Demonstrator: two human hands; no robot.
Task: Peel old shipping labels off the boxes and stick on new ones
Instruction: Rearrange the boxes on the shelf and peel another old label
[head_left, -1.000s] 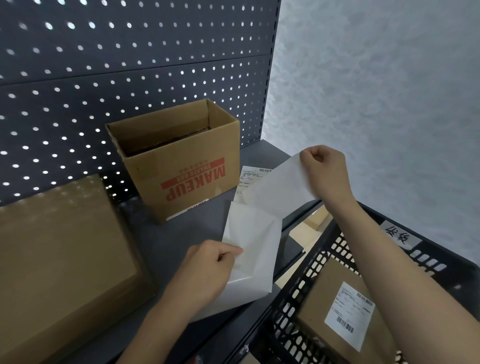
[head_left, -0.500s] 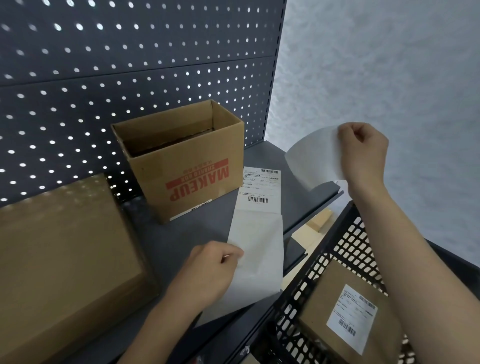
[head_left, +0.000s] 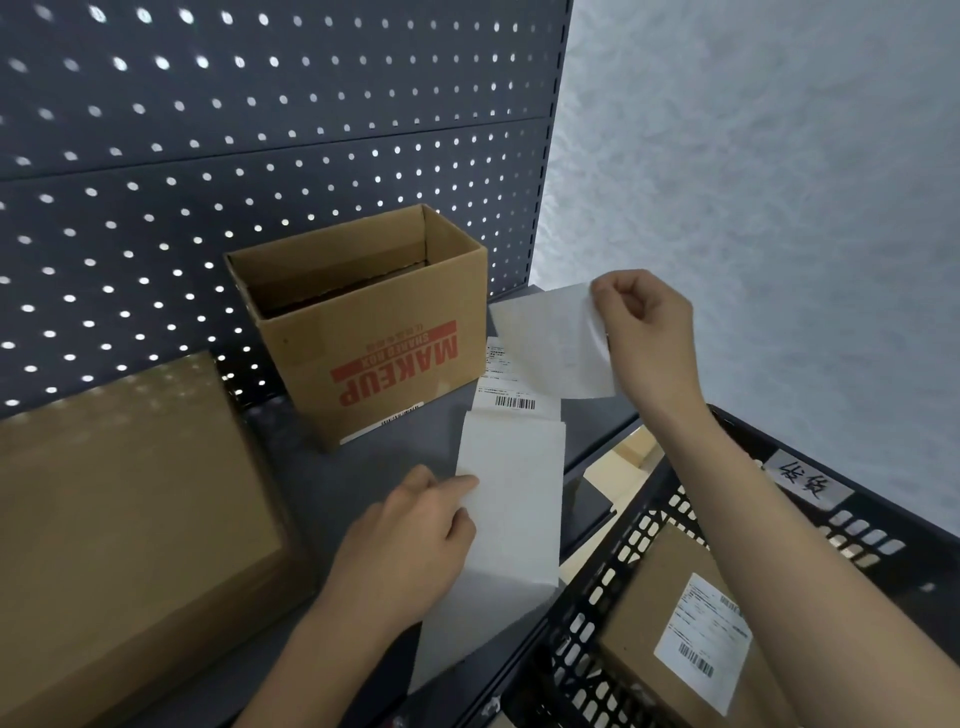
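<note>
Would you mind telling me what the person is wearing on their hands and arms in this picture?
Nothing that shows. The left hand and the right hand are bare, with no gloves and no ring that I can make out. The left forearm and right forearm are uncovered as far as the frame reaches: no sleeve, watch or bracelet is in view.

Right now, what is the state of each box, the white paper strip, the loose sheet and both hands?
Brown cardboard box with red MAKEUP print: open on top, upright on the grey shelf.
Large plain brown cardboard box: closed.
Brown box in the black plastic crate: closed, white label stuck on.
White paper strip: lying on the shelf, edge pinched by left hand.
Loose white sheet: off the strip, pinched by right hand.
</note>
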